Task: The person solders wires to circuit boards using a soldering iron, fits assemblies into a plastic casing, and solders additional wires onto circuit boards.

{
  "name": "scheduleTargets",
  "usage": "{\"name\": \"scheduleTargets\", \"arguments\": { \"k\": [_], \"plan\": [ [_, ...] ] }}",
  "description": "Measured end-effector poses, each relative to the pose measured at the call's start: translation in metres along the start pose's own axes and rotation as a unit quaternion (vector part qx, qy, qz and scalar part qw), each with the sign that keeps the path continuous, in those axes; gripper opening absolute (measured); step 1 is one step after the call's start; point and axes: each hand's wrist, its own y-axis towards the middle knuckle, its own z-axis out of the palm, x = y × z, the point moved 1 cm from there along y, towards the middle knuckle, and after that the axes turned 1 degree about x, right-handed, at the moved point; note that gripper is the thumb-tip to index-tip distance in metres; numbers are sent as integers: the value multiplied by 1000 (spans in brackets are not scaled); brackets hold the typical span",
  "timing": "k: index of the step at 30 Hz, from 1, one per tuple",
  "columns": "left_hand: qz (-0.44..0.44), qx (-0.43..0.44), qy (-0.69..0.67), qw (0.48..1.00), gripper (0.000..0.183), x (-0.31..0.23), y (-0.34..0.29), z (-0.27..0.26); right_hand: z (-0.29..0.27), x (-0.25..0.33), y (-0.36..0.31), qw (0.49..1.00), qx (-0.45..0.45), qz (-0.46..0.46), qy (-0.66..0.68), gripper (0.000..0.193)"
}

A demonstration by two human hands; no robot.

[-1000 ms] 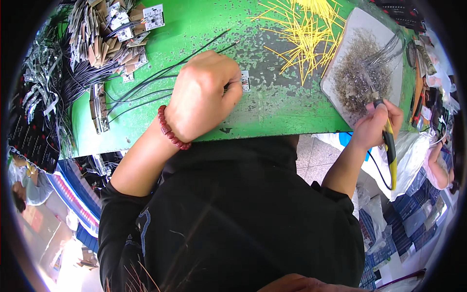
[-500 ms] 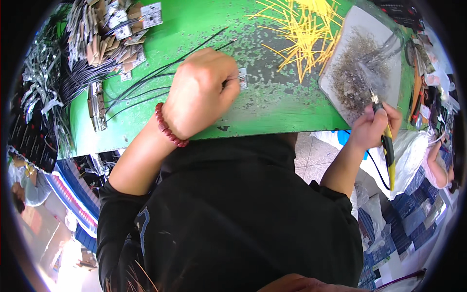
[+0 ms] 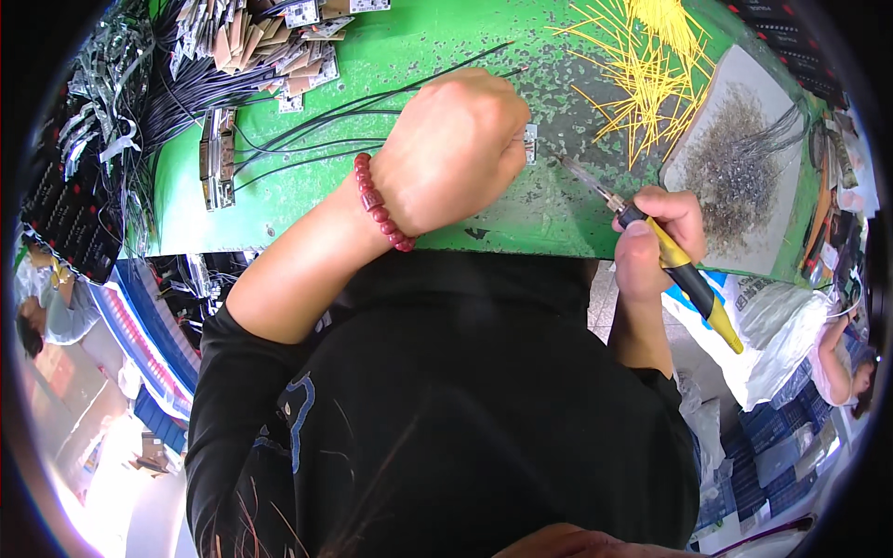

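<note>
My left hand (image 3: pixel 460 153), wearing a red bead bracelet (image 3: pixel 379 210), is closed over the green tabletop (image 3: pixel 446 200). A small white circuit board (image 3: pixel 531 144) pokes out beyond its fingers; the grip itself is hidden under the knuckles. Between thumb and fingers, my right hand (image 3: pixel 656 237) grips a soldering iron (image 3: pixel 693 284) with a yellow and black handle. Its tip points left and up, a short way right of the board and apart from it. Several black wires (image 3: pixel 326 135) run from a metal holder (image 3: pixel 219 158) toward and past my left hand.
A heap of yellow wires (image 3: pixel 651 74) lies at the back right. Beside it rests a pale pad (image 3: pixel 791 177) covered in dark solder scraps. Bundled black wires with small boards (image 3: pixel 270 51) are piled at the back left. A white bag (image 3: pixel 781 325) hangs by the table's right edge.
My right hand has carried the soldering iron left, away from the scrap-covered pad and close to the circuit board. My left hand keeps its place by the board; the whole view has shifted.
</note>
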Motion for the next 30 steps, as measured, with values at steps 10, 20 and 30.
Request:
{"name": "scheduleTargets", "arguments": {
  "k": [10, 20, 30],
  "plan": [
    [7, 2, -4, 1000, 6, 1, 2, 0, 3, -2, 9, 999, 27, 16, -9, 25],
    [14, -4, -7, 1000, 7, 1, 2, 1, 2, -1, 10, 997, 44, 42, -51, 26],
    [17, -8, -8, 1000, 8, 1, 2, 1, 2, -3, 11, 999, 17, 26, 9, 24]
  ]
}}
